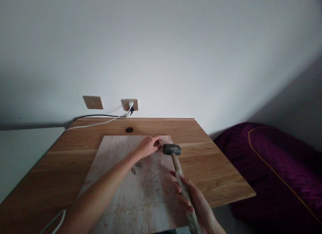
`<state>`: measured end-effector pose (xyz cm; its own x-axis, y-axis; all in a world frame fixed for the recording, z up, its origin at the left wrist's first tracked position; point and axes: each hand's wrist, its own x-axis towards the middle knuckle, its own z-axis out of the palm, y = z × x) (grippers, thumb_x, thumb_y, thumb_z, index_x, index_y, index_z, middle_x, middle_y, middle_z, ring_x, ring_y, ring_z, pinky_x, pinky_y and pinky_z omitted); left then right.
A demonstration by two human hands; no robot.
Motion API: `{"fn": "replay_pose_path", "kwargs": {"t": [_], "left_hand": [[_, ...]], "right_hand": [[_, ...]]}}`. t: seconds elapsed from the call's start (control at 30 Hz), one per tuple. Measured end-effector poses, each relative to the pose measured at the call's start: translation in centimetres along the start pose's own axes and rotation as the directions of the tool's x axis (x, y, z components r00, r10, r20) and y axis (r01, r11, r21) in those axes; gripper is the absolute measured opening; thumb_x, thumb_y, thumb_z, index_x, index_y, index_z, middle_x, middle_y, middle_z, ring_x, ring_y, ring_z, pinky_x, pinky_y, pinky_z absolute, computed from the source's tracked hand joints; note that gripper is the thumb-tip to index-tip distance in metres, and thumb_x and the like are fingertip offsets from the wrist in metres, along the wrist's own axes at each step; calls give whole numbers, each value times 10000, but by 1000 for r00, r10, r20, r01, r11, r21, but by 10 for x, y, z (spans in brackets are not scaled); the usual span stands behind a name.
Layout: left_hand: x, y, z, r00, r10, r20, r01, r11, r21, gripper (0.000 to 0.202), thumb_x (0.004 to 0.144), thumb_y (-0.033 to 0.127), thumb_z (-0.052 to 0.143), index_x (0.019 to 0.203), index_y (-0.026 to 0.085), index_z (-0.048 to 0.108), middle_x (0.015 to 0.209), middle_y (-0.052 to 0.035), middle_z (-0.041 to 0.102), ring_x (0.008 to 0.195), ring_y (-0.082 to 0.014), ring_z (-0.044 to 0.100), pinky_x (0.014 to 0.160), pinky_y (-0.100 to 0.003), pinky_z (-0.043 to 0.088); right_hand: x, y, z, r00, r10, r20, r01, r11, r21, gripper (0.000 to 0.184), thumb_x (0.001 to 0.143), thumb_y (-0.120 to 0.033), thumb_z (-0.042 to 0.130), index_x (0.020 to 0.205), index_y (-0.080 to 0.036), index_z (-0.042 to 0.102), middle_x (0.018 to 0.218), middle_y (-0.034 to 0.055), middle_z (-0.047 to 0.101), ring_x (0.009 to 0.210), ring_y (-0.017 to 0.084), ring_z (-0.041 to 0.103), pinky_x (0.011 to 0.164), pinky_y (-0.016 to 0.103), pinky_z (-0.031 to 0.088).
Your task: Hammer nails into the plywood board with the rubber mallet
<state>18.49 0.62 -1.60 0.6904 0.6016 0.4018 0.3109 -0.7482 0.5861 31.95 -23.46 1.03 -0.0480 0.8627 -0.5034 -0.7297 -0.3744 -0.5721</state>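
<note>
- Your right hand [195, 197] grips the mallet [172, 149] by the board [141, 200];
- your left hand [148, 147] curls over it; can't tell on what;
- some dots [128, 145] seem done; loose nails [138, 165] lie left on it.

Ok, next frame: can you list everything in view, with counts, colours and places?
Wall: one, pale grey, background
Table: one, brown, against the wall
Board: one, whitish, on the table
Nails: several, too bunched to count, grey, on the board
Mallet: one, black head, pale handle, by the board's right edge
Hole: one, dark, table's far side
Wall plates: two, beige, on the wall
Plugs: two, white and black, right plate
Cables: two, white and black, running left from the plugs
Cord loop: one, white, bottom left
Fabric heap: one, purple, right
Panel: one, pale, left
Left hand: one, bare, board's far right
Right hand: one, bare, around the mallet's handle
</note>
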Motion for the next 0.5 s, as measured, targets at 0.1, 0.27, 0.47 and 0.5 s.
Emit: {"fn": "replay_pose_path", "kwargs": {"t": [0.1, 0.27, 0.47, 0.5], "left_hand": [[1, -1, 0, 1000, -17, 19, 17, 1000, 15, 107, 827, 133, 758, 923, 171, 731, 889, -30, 691, 843, -176, 648, 788, -261, 476], [1, -2, -2, 999, -3, 36, 2, 999, 33, 49, 869, 142, 710, 850, 172, 745, 851, -28, 659, 811, -169, 632, 756, -255, 461], [-4, 1, -4, 999, 12, 43, -18, 989, 146, 127, 892, 119, 662, 915, 196, 761, 927, -46, 684, 920, -199, 652, 836, -284, 486], [-4, 1, -4, 999, 14, 41, -20, 986, 163, 134, 897, 123, 656, 931, 198, 762, 944, -49, 688, 938, -203, 654, 847, -289, 490]], "right_hand": [[4, 2, -7, 1000, -7, 31, 8, 999, -34, 544, 746, -480, 855, 1150, -215, 605, 598, -122, 489, 328, 5, 300, 257, 104, 241], [20, 4, -20, 995, -57, 76, 63, 995, -72, 495, 768, -469, 838, 1118, -220, 593, 584, -123, 487, 305, 17, 282, 239, 117, 250], [30, 2, -21, 987, -48, 155, 61, 995, -83, 430, 795, -412, 823, 1102, -208, 602, 583, -121, 490, 308, 15, 249, 241, 109, 252], [29, 2, -20, 986, -47, 162, 59, 996, -71, 423, 799, -401, 827, 1102, -206, 606, 581, -122, 489, 310, 12, 240, 242, 104, 250]]}}
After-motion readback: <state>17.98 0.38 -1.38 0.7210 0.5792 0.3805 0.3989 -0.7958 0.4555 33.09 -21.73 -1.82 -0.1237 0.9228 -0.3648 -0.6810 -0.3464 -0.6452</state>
